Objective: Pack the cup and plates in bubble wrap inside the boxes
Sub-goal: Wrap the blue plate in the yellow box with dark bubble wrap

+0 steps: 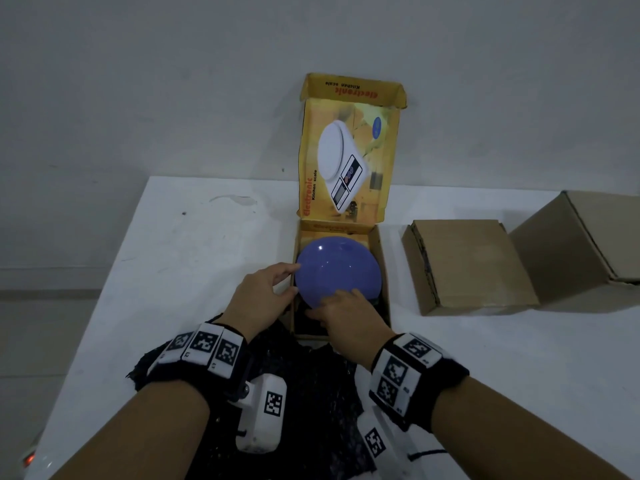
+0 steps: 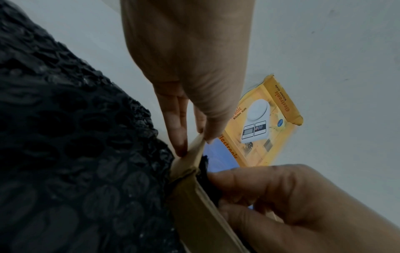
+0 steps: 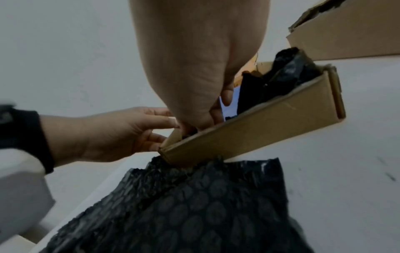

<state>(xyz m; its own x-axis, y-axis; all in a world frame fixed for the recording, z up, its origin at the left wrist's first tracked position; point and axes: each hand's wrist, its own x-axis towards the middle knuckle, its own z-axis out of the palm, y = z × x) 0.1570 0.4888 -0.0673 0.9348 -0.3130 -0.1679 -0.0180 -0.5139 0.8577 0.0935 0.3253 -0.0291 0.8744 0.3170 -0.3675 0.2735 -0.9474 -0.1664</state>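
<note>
A blue plate [image 1: 337,268] lies upside down in the open yellow kitchen-scale box [image 1: 380,258], on black bubble wrap [image 3: 288,71] that lines it. The box lid [image 1: 346,161] stands upright behind. My left hand [image 1: 294,278] pinches the box's left wall [image 2: 194,196], thumb inside against the plate's edge and fingers outside. My right hand [image 1: 329,306] reaches into the near left corner, with its fingers curled over the plate's near rim. A loose sheet of black bubble wrap [image 1: 311,375] lies on the table in front of the box, under both wrists.
Two plain brown cardboard boxes stand to the right, a closed one [image 1: 471,265] and a larger one [image 1: 581,244] behind it. The white table [image 1: 190,254] ends at a left edge near my left arm. A grey wall rises behind the table.
</note>
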